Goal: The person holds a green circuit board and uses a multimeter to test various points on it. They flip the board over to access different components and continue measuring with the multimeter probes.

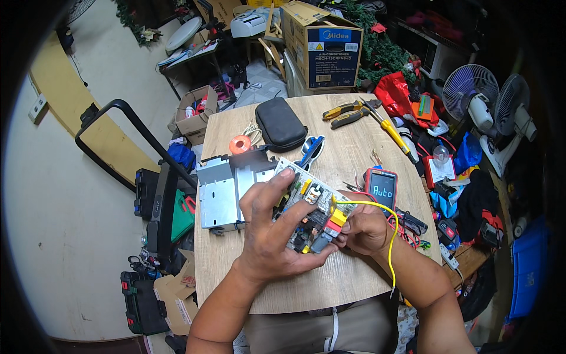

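Note:
I hold a circuit board (323, 207) tilted above the wooden table, close to my body. My left hand (262, 227) grips it from the left, fingers spread over its parts and thumb along the near edge. At its right edge, beside a red and yellow component, the fingers of my right hand (367, 232) are pinched on the board; their tips are partly hidden. A loose yellow wire (397, 230) runs from the board across my right hand and hangs over the wrist. Behind my left hand lies a metal housing (217, 203). A red multimeter (381, 187) with a lit screen sits beyond my right hand.
On the wooden table (348, 283) lie a black zip case (280, 124), an orange spool (240, 144), glasses (317, 147), pliers (348, 113) and a yellow-handled screwdriver (394, 133). Test leads (407, 231) tangle at the right edge. Fans (471, 97), boxes and clutter surround the table.

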{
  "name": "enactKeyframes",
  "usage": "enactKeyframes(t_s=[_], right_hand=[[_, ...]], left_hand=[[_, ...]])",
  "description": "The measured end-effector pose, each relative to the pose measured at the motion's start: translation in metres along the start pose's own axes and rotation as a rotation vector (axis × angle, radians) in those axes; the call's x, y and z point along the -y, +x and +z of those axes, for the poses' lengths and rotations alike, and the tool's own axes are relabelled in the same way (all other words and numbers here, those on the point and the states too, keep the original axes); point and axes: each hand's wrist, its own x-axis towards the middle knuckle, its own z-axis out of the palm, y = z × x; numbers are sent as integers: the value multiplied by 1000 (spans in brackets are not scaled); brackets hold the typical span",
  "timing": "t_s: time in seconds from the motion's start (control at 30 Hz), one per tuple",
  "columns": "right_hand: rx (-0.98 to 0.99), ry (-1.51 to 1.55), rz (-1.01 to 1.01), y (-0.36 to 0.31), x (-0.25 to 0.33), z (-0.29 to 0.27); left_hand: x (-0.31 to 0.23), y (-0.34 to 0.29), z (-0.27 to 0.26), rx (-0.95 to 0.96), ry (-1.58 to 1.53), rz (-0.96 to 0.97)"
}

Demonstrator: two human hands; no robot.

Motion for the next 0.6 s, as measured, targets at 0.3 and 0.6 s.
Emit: enactKeyframes(t_s=[0.3,0.6], right_hand=[[63,-504,-117,-5,1,14],[8,-1018,-291,-8,-3,25]], left_hand=[[10,-7,10,26,-1362,-705],[17,-25,12,-70,-2118,-1022]])
